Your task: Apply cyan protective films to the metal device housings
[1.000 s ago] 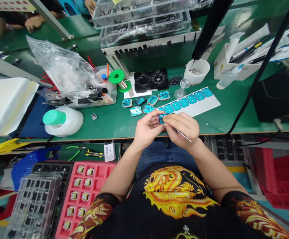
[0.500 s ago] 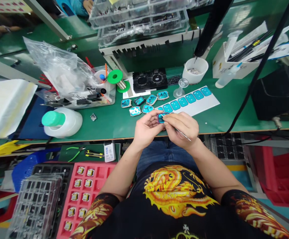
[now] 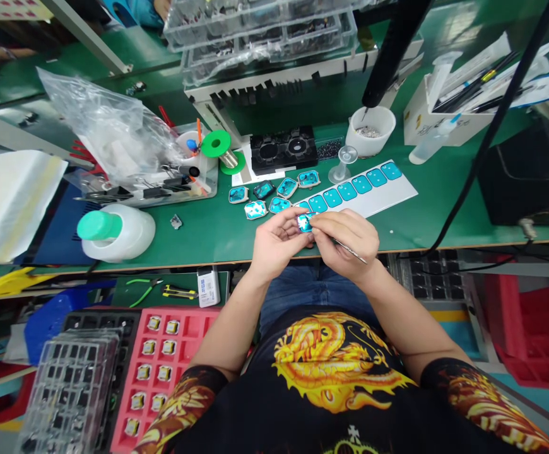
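Observation:
Just above the bench's front edge, my left hand [image 3: 278,243] pinches a small watch case [image 3: 305,222] with a shiny teal face. My right hand [image 3: 348,243] is closed on slim metal tweezers [image 3: 353,253], whose tip end is at the watch case and hidden by my fingers. Right behind my hands lies a white sheet [image 3: 392,198] bearing a row of teal rounded-square stickers [image 3: 347,190]. Several more watch cases [image 3: 280,205] with teal faces sit together to the left of that sheet.
A solder spool [image 3: 227,157], a black fixture [image 3: 284,149] and a white cup [image 3: 371,131] stand behind. A white bottle [image 3: 116,232] is at left. A black cable [image 3: 480,151] hangs at right. Below left is a red tray [image 3: 184,366] with small parts.
The watch case in my left hand has tilted, so its teal face now shows a bright reflection. My hands have otherwise barely moved; the camera view has shifted slightly.

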A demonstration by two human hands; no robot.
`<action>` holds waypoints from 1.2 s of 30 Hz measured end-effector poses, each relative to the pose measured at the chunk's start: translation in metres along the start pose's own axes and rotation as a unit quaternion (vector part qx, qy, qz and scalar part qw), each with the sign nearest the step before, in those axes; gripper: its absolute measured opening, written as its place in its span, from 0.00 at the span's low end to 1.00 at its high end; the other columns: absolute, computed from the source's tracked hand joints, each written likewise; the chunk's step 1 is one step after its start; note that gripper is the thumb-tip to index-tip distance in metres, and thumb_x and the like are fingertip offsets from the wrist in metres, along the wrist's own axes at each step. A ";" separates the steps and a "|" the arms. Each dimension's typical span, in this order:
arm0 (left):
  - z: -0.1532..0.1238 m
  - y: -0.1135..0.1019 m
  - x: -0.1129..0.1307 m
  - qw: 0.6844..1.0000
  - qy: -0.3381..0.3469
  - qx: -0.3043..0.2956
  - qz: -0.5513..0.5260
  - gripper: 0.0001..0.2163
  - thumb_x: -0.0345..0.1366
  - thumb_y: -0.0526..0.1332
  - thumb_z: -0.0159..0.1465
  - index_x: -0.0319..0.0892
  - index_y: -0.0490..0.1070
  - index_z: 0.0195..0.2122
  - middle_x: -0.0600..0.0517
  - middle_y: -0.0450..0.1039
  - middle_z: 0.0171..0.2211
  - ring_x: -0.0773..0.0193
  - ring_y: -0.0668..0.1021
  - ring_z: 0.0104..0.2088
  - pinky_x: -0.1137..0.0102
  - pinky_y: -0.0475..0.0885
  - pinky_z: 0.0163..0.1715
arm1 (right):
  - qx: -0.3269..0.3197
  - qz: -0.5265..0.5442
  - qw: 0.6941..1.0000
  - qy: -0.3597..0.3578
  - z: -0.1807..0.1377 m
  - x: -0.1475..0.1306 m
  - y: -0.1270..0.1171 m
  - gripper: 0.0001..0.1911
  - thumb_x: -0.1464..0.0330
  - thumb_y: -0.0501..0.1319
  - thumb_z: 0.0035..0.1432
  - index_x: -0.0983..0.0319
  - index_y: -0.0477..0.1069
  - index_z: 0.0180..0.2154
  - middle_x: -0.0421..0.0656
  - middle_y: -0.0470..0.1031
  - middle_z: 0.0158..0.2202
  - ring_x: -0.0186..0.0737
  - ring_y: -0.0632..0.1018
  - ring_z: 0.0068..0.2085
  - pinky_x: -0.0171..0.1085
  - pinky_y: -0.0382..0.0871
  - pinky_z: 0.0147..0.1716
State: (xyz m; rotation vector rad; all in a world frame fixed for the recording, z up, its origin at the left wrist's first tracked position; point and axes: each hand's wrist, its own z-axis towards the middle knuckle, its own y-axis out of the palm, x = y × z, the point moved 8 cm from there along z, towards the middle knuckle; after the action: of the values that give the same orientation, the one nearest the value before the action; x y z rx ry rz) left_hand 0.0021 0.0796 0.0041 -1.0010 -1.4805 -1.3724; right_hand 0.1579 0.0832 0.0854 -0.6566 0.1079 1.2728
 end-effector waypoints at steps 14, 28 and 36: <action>0.001 0.001 0.003 1.000 0.006 -0.002 0.008 0.23 0.35 0.83 0.55 0.44 0.84 0.52 0.53 0.84 0.36 0.66 0.84 0.33 0.71 0.84 0.36 | -0.012 0.011 1.000 0.002 0.001 0.001 0.003 0.09 0.75 0.66 0.69 0.56 0.81 0.46 0.43 0.90 0.42 0.41 0.89 0.41 0.42 0.83 0.39; 0.002 0.002 0.005 1.000 0.010 0.015 -0.018 0.22 0.32 0.82 0.55 0.44 0.83 0.51 0.52 0.86 0.38 0.66 0.86 0.36 0.70 0.86 0.37 | 0.016 -0.022 0.999 0.029 0.000 0.004 -0.002 0.08 0.75 0.66 0.68 0.57 0.80 0.45 0.44 0.89 0.40 0.43 0.88 0.39 0.44 0.84 0.40; 0.001 0.000 -0.001 1.000 0.003 0.023 -0.009 0.23 0.35 0.82 0.56 0.44 0.81 0.52 0.51 0.86 0.42 0.63 0.87 0.38 0.67 0.88 0.39 | 0.028 -0.045 0.997 0.055 -0.002 0.008 -0.005 0.08 0.74 0.66 0.68 0.56 0.81 0.43 0.43 0.89 0.38 0.44 0.88 0.39 0.45 0.84 0.41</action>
State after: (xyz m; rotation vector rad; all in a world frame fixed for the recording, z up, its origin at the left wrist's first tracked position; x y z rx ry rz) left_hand 0.0025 0.0803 0.0029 -0.9558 -1.5140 -1.3459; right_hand 0.1655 0.0886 0.0821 -0.6757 0.2028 1.1420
